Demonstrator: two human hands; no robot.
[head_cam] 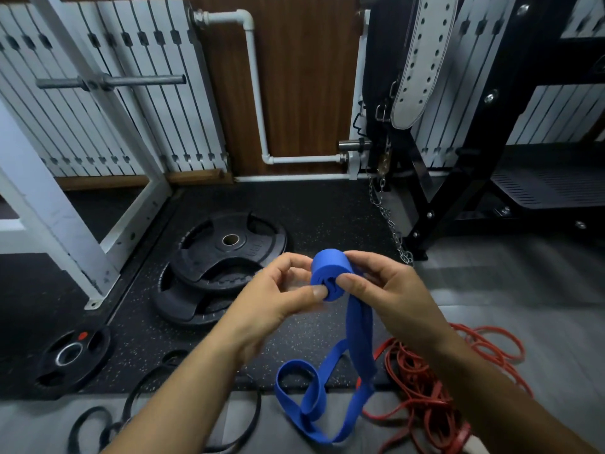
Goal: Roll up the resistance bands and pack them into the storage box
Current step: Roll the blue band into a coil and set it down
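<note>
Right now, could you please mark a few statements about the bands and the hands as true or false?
1. The left hand and right hand both pinch the rolled part of the blue band. True.
2. The blue band is fully rolled. False: a long tail hangs down unrolled to the floor.
3. The red bands lie on the floor to the right of the blue tail. True.
4. The black bands are neatly rolled. False: they lie in loose loops.
5. A storage box stands beside the weight plates. False: no box is in view.
</note>
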